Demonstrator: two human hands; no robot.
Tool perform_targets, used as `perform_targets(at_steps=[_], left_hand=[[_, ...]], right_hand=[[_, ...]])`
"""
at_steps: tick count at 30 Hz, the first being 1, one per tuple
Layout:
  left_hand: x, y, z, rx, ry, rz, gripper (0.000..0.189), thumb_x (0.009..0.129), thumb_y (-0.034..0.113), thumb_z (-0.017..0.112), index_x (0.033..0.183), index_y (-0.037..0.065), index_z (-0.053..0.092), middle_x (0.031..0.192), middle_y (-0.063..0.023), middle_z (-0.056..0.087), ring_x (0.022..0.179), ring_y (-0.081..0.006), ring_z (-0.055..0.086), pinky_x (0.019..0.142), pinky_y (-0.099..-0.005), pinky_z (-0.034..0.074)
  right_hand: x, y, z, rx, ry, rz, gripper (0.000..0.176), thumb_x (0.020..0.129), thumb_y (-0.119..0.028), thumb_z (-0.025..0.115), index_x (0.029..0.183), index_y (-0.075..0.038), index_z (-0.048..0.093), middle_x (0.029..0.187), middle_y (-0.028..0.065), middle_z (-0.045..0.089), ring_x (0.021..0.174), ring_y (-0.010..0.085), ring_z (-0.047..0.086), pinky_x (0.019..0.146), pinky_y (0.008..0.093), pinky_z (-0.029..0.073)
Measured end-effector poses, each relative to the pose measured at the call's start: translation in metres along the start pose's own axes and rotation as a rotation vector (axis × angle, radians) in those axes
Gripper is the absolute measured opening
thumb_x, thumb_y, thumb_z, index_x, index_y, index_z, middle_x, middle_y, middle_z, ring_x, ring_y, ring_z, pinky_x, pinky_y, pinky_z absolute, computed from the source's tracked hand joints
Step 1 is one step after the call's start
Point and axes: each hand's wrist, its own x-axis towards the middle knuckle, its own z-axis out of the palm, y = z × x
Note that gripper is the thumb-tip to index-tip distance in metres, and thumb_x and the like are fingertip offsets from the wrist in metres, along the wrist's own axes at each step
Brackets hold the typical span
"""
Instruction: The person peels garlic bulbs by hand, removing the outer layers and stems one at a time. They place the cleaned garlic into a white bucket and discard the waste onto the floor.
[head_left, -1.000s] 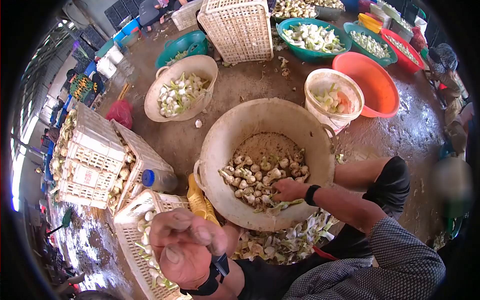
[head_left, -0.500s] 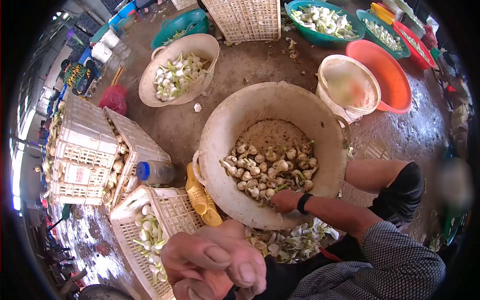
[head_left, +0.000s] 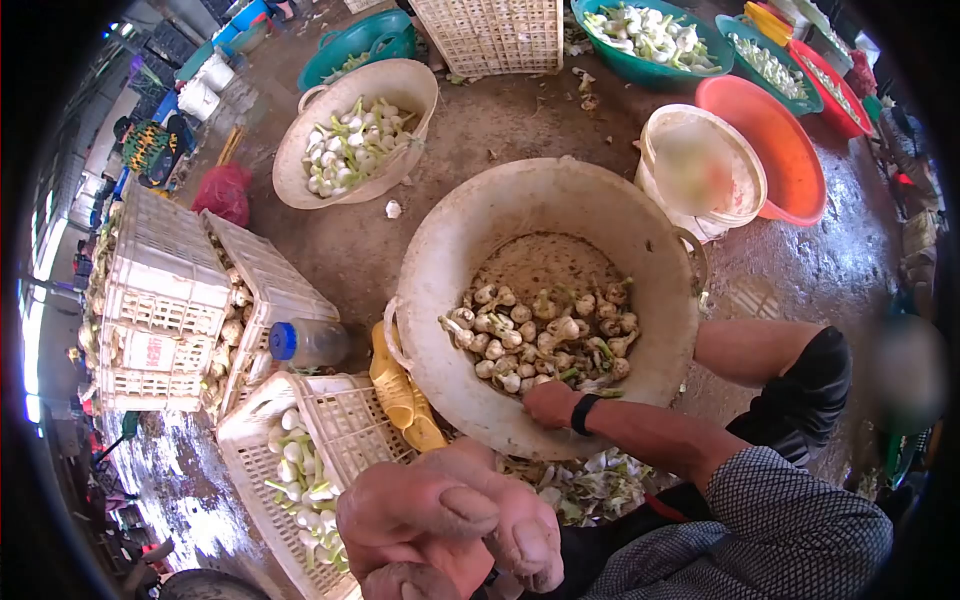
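Note:
My left hand (head_left: 450, 520) is large in the foreground, its fingers curled in; anything inside them is hidden. My right hand (head_left: 550, 404), with a black band at the wrist, reaches into a big round whitish tub (head_left: 440, 240). It is at the near edge of a heap of garlic bulbs (head_left: 548, 328) with short stems. Its fingers look bent together, but the tips are out of sight and I cannot see what they hold. Beneath the tub's near side lies a pile of peeled skins and leaves (head_left: 600, 488).
At left stand crates of garlic (head_left: 165, 300), a jar with a blue lid (head_left: 305, 342), yellow shoes (head_left: 398, 392) and a crate of peeled garlic (head_left: 345, 415). Beyond are a tub of peeled garlic (head_left: 290, 170), a white bucket (head_left: 655, 165), an orange basin (head_left: 790, 160) and a green basin (head_left: 640, 70).
My right hand has moved slightly left, along the near side of the heap. My left hand has shifted a little to the right, its fingers still curled.

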Motion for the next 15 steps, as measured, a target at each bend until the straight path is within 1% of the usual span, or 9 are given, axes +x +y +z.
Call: perform_targets(at_steps=[2,5,8,9,10,12,13,14,15], left_hand=[[0.001,-0.001,0.001,0.035,-0.018,-0.044,0.046,0.097,0.018,0.055,0.131,-0.009,0.042,0.112,-0.0234,0.056,0.085,-0.0282,0.060,0.069,-0.0357,0.052],[-0.008,-0.008,-0.002,0.034,0.034,0.043,0.046,0.097,0.019,0.055,0.131,-0.009,0.042,0.111,-0.0238,0.057,0.082,-0.0286,0.061,0.068,-0.0362,0.052],[-0.006,-0.005,0.010,0.042,0.044,0.024,0.046,0.097,0.019,0.056,0.130,-0.010,0.043,0.109,-0.0237,0.057,0.082,-0.0285,0.061,0.070,-0.0377,0.052],[0.000,-0.001,0.026,0.106,0.148,-0.018,0.046,0.097,0.020,0.056,0.130,-0.010,0.044,0.109,-0.0231,0.058,0.081,-0.0277,0.061,0.070,-0.0379,0.052],[0.003,0.001,0.036,0.172,0.251,-0.062,0.047,0.096,0.021,0.057,0.129,-0.009,0.045,0.109,-0.0225,0.058,0.080,-0.0269,0.061,0.070,-0.0382,0.051],[-0.001,-0.002,0.037,0.210,0.283,-0.062,0.044,0.097,0.022,0.056,0.127,-0.008,0.044,0.105,-0.0210,0.058,0.076,-0.0278,0.063,0.066,-0.0396,0.051],[-0.002,-0.003,0.037,0.250,0.321,-0.060,0.040,0.097,0.022,0.054,0.124,-0.006,0.043,0.101,-0.0195,0.057,0.071,-0.0288,0.064,0.062,-0.0411,0.052],[-0.003,-0.003,0.036,0.251,0.313,-0.064,0.040,0.097,0.022,0.054,0.124,-0.006,0.043,0.101,-0.0195,0.057,0.071,-0.0288,0.064,0.062,-0.0411,0.052],[-0.004,-0.001,0.035,0.261,0.310,-0.071,0.041,0.096,0.022,0.055,0.124,-0.006,0.043,0.101,-0.0197,0.058,0.069,-0.0284,0.064,0.061,-0.0405,0.051]], right_hand=[[-0.004,0.010,0.001,-0.004,0.033,-0.018,0.013,0.071,-0.013,0.061,0.075,-0.002,0.066,0.081,0.0210,0.066,0.078,0.0387,0.065,0.068,0.0482,0.051],[-0.031,0.009,-0.012,0.128,-0.027,-0.009,0.015,0.071,-0.014,0.060,0.078,-0.002,0.066,0.076,0.0232,0.064,0.075,0.0402,0.063,0.067,0.0496,0.049],[-0.079,-0.016,-0.027,0.258,0.091,-0.160,0.019,0.073,-0.018,0.059,0.083,-0.002,0.063,0.075,0.0236,0.061,0.075,0.0404,0.062,0.065,0.0501,0.048],[-0.096,-0.031,-0.035,0.285,0.132,-0.186,0.021,0.075,-0.020,0.060,0.083,-0.001,0.062,0.075,0.0229,0.061,0.075,0.0401,0.062,0.065,0.0500,0.048],[-0.112,-0.045,-0.033,0.379,0.093,-0.209,0.020,0.076,-0.018,0.058,0.086,-0.002,0.062,0.074,0.0220,0.061,0.075,0.0416,0.062,0.065,0.0498,0.048],[-0.128,-0.058,-0.007,0.472,0.063,-0.236,0.020,0.077,-0.016,0.056,0.089,-0.002,0.062,0.074,0.0212,0.061,0.074,0.0431,0.061,0.065,0.0497,0.049],[-0.132,-0.056,0.015,0.404,0.024,-0.367,0.018,0.080,-0.019,0.057,0.083,-0.001,0.060,0.072,0.0217,0.060,0.072,0.0421,0.061,0.065,0.0493,0.049],[-0.135,-0.055,0.026,0.335,-0.014,-0.496,0.021,0.082,-0.022,0.059,0.078,-0.001,0.059,0.070,0.0221,0.059,0.071,0.0411,0.061,0.064,0.0489,0.048],[-0.133,-0.055,0.024,0.333,-0.008,-0.495,0.021,0.082,-0.022,0.059,0.078,-0.001,0.059,0.070,0.0221,0.059,0.071,0.0411,0.061,0.064,0.0489,0.048]])
